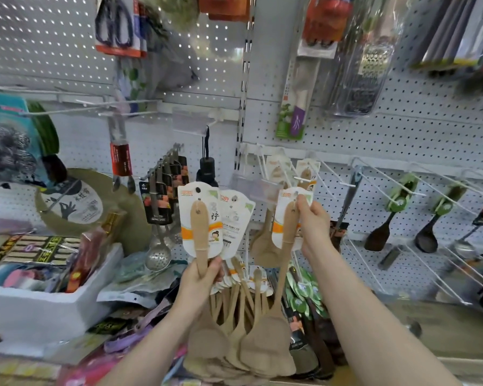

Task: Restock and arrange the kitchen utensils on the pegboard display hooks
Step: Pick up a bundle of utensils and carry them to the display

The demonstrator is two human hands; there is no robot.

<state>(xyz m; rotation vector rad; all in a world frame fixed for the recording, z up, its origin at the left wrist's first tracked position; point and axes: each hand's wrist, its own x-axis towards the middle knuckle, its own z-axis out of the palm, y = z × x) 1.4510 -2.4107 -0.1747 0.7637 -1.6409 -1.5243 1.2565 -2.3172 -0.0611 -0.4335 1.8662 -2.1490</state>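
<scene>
Pegboard [402, 129] fills the back wall. Take the white hook [326, 183] as your ref; it has a carded spatula already hanging at its back. Below & left of that hook, a loose pile of wooden spatulas [243, 310] lies on the shelf [430, 330], blades toward you. Left of the hook, your left hand [204, 277] holds up a bunch of carded spatulas [200, 218] by the handles, wrapped tight round them. Just below the hook's tip, your right hand [314, 218] holds a single spatula [286, 240] by its card, blade hanging down over the pile. Risks, imo: the card hole [295, 194] is small & sits under the tip, not on it yet. Miss it and the card top may bend or tear. Shove too hard and you could knock the hung one askew. The left bunch is fanned, at least 2 cards showing, so a slack grip could drop one into the pile. Right fingers [304, 203]: pinched closed on the card's top edge right beside the hole, no gap visible. How the rest lie behind the card, can't tell.
</scene>
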